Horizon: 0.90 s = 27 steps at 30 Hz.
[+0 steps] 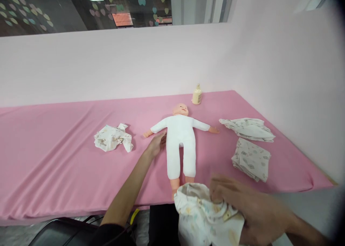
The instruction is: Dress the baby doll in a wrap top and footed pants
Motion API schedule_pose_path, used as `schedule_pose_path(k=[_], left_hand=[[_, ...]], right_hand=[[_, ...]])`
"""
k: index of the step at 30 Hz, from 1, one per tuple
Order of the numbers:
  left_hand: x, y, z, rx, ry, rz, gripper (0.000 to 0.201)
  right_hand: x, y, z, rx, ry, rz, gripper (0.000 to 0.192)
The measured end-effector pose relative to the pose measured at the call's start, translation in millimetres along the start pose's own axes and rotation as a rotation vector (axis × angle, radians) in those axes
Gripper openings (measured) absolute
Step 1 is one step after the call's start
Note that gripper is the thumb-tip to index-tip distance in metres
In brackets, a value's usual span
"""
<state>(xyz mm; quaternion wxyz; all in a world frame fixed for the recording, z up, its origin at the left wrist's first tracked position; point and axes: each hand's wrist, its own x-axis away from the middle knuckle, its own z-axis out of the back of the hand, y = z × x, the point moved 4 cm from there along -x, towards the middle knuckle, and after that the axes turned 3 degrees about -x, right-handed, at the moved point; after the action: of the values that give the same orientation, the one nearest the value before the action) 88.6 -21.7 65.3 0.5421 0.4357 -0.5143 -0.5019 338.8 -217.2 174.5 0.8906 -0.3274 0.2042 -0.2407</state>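
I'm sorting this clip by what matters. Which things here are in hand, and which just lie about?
In hand:
baby doll, touched at its side by the left hand
printed garment, gripped by the right hand

Lying about:
crumpled cloth
two folded printed cloths
cream bottle

I can read no words, numbers or brand marks here; the small cream plastic bottle (197,94) shows no label I can make out.
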Motion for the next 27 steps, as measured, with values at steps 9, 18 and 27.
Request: schedule_pose_path(k=[9, 18, 27], left_hand=[[130, 79, -27.4, -0.255, -0.574, -0.388, 0.042], [98, 123, -15.6, -0.47, -0.686, -0.509, 0.024], [90, 211, 5.6, -0.637, -0.371, -0.687, 0.024]], right_hand=[[-33, 13, 47, -0.094, 0.085, -0.074, 0.029], [-15, 39, 99, 0.2, -0.025, -0.302, 0.042], [-26, 19, 156, 0.321, 0.392, -0.291, 0.031]])
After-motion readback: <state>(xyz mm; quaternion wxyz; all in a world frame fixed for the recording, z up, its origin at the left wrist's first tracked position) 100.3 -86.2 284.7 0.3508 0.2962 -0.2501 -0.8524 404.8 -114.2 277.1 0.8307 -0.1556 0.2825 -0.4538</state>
